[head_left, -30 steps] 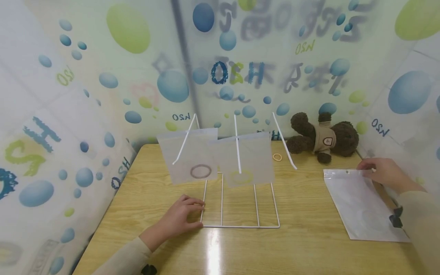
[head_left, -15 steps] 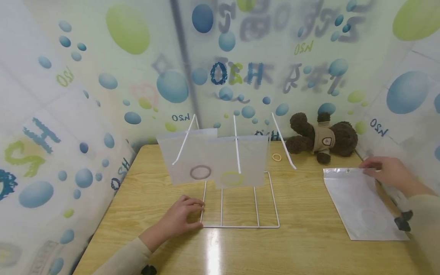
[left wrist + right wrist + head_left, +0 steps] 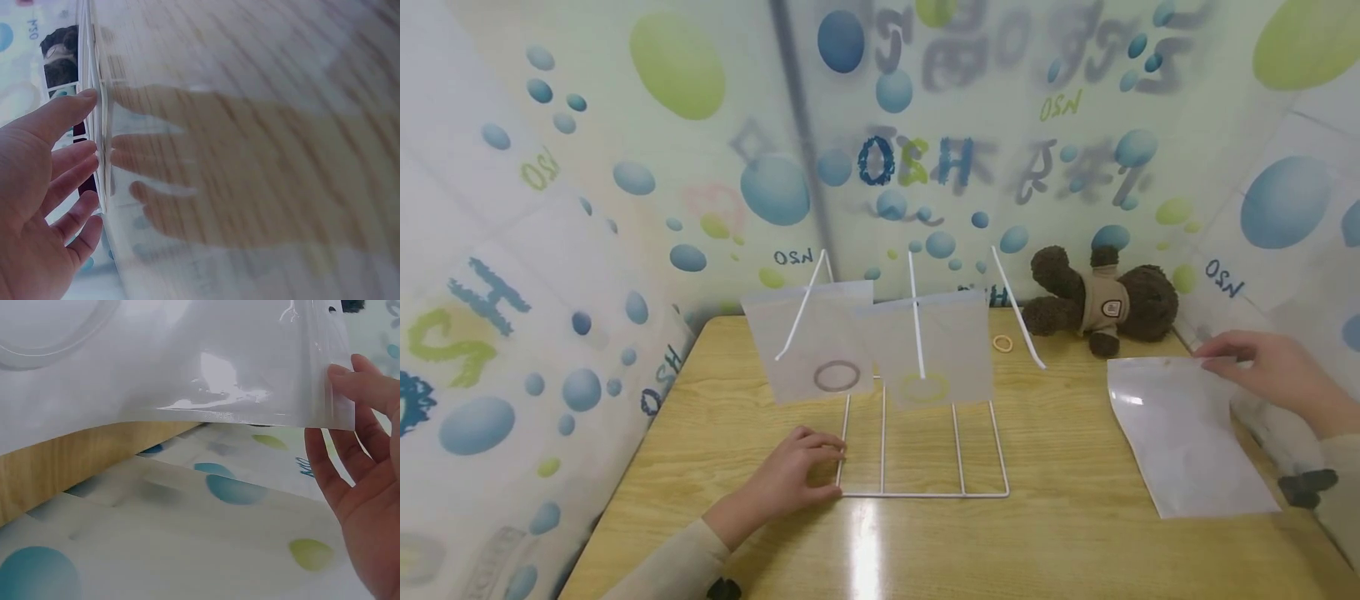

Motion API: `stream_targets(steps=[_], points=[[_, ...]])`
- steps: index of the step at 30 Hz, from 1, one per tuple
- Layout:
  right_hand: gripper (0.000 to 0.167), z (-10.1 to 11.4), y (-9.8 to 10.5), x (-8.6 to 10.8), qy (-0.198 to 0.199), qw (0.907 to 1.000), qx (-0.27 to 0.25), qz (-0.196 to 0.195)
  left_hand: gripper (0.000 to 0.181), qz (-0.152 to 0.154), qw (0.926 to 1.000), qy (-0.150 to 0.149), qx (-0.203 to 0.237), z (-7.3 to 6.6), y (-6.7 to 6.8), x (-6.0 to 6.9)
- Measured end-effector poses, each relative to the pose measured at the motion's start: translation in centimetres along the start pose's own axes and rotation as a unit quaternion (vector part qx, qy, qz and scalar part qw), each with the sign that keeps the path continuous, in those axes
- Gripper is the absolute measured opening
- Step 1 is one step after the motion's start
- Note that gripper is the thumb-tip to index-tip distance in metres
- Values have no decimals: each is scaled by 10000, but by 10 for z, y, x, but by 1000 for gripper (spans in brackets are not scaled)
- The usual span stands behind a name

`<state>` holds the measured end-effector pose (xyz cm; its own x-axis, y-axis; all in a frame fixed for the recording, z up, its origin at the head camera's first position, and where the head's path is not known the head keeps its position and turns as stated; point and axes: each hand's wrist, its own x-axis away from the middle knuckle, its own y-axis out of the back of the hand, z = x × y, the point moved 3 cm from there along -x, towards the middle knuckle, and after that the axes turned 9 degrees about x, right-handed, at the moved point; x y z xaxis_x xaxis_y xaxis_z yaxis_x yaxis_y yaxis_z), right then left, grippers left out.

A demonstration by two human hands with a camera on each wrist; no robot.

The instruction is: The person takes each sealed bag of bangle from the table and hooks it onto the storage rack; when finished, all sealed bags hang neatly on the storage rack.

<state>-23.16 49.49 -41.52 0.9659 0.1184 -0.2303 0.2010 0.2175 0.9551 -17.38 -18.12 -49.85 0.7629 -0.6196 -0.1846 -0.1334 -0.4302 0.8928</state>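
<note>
In the head view my right hand (image 3: 1273, 371) pinches the top right corner of a white zip bag (image 3: 1180, 442) at the table's right side. The right wrist view shows the thumb over its front and a ring outline (image 3: 37, 359) through the plastic. My left hand (image 3: 790, 475) touches the front left side of a white wire display rack (image 3: 925, 495), its thumb and fingertips against the edge in the left wrist view. Two bags hang from the rack: the left bag (image 3: 790, 333) with a grey-brown ring, the right bag (image 3: 955, 350) with a yellowish ring. Their hanging points are hard to see.
A brown teddy bear (image 3: 1101, 300) in a beige shirt lies at the back right of the wooden table (image 3: 1060, 533). Left of it is a small wooden-looking ring (image 3: 1003, 337). Patterned curtains surround the table, and white rack arms (image 3: 1018, 308) jut forward.
My right hand has moved right, raising the zip bag, whose lower edge has shifted slightly up and left. The hanging bag with the yellowish ring swung left, then back right. My left hand stayed put.
</note>
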Motion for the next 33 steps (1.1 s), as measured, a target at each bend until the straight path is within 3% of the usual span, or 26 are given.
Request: stream_targets(steps=[5, 8, 17, 21, 28, 33], points=[[23, 5, 15, 5, -470, 9982, -245, 269, 47, -28, 10000, -34, -5, 0, 0, 0], [23, 12, 22, 7, -499, 9979, -346, 221, 47, -98, 9999, -91, 2, 0, 0, 0], [14, 42, 46, 11, 34, 9961, -846, -240, 45, -156, 9998, -150, 2, 0, 2, 0], [15, 56, 54, 13, 172, 9944, -970, -395, 45, -146, 9998, -150, -3, 0, 1, -1], [26, 85, 65, 13, 906, 9855, -1130, -881, 45, -135, 9998, -155, -8, 0, 1, 0], [28, 102, 73, 14, 1021, 9817, -1365, -848, 45, -112, 9998, -138, 4, 0, 1, -1]])
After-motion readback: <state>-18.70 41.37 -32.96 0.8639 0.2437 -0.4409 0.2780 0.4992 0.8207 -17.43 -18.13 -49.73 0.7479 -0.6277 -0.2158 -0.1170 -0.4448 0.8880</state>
